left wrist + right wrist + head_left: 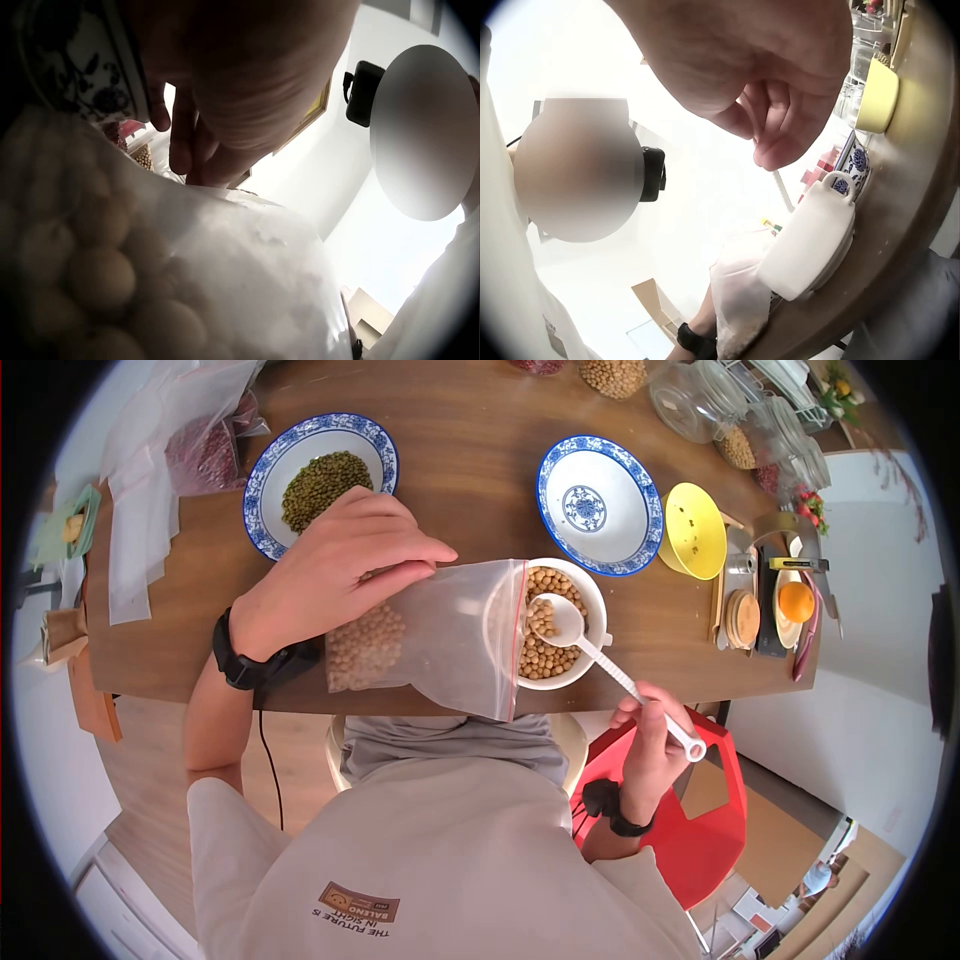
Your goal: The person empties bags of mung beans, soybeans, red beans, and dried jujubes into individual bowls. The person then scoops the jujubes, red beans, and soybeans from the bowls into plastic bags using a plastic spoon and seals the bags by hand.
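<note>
A clear zip-lock bag (465, 625) lies on its side at the table's front edge, its red-lined mouth overlapping a white handled bowl (597, 600) of soybeans. Soybeans (365, 645) fill the bag's left end. My left hand (345, 565) pinches the bag's upper edge between thumb and fingers; in the left wrist view the fingertips reach behind the plastic (247, 232). A white long-handled spoon (620, 678) is gripped near its handle's end by my right hand (655, 745). Its bowl end, with some soybeans in it, sits over the bowl at the bag's mouth.
Mung beans lie in a blue-rimmed bowl (262, 460) at the back left. Another blue-rimmed bowl (610, 510) and a yellow bowl (695, 525) stand beyond the white bowl. Glass jars (700, 400) are at the back right; plastic bags (150, 490) lie at the left.
</note>
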A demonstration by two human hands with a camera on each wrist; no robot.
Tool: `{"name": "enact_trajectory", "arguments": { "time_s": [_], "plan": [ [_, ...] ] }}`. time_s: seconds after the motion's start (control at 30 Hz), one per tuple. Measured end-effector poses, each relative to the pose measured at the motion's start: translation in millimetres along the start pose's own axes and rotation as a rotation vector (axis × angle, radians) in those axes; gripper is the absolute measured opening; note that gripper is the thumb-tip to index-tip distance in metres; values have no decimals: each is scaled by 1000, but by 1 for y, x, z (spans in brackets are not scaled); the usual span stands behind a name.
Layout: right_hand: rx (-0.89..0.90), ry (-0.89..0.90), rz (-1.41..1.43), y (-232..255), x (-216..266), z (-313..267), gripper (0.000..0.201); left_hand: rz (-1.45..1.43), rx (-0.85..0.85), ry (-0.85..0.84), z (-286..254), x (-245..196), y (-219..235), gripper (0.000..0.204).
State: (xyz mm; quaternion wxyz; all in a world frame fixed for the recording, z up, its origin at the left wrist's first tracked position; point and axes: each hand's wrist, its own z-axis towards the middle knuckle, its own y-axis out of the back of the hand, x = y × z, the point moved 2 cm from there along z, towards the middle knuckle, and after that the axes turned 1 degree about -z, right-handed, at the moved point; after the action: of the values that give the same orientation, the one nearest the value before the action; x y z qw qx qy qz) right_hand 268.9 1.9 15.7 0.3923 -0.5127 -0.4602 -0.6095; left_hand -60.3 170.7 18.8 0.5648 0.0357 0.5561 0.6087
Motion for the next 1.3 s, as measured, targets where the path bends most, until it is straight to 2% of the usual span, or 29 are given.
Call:
{"name": "enact_trajectory", "arguments": {
  "time_s": [0.1,0.17,0.23,0.3,0.33,0.4,0.43,0.5,0.57,0.63,0.67,0.73,0.77,0.83,0.9,0.97,1.13,1.2,1.3],
  "plan": [
    [-22,35,54,5,2,-5,23,-3,-3,1,-1,0,0,18],
    [58,107,124,-1,11,-6,24,-5,-2,-7,-1,0,0,17],
    [84,98,100,-12,22,-7,23,-6,2,-16,0,0,0,16],
    [319,214,-30,-28,30,-5,18,-17,3,-11,-1,1,0,16],
    [318,214,-30,-33,34,-3,18,-27,4,-5,-1,2,0,16],
    [528,259,-126,-45,41,-2,21,-31,-4,-2,0,2,1,16],
    [531,259,-126,-44,41,-4,21,-36,-12,2,0,2,1,16],
    [500,202,-171,-35,40,-7,28,-30,-13,-9,-1,2,1,15],
    [464,228,-132,-17,34,-6,20,-23,-15,-23,-1,3,1,15],
    [282,269,-124,2,30,-6,17,-23,-15,-34,-2,4,0,15],
    [283,268,-126,4,30,-5,17,-24,-16,-33,-2,4,-1,15],
    [105,171,-179,9,29,-2,14,-25,-16,-36,-1,4,-1,15],
    [104,171,-179,9,27,-1,14,-25,-15,-37,-1,3,-1,15],
    [118,259,-451,6,23,1,14,-17,-9,-28,-1,2,-1,15],
    [148,268,-496,-1,21,1,13,-20,0,-25,-1,2,-1,15],
    [190,221,-392,-5,14,-2,12,-22,8,-20,0,2,-1,15],
    [149,119,-215,-7,7,-5,15,-25,13,-17,-1,3,0,14],
    [32,23,-20,-4,1,-8,19,-27,5,-23,-1,3,-1,14],
    [-3,68,41,-1,5,-11,21,-28,-2,-24,-2,3,-1,14]
  ]
}}
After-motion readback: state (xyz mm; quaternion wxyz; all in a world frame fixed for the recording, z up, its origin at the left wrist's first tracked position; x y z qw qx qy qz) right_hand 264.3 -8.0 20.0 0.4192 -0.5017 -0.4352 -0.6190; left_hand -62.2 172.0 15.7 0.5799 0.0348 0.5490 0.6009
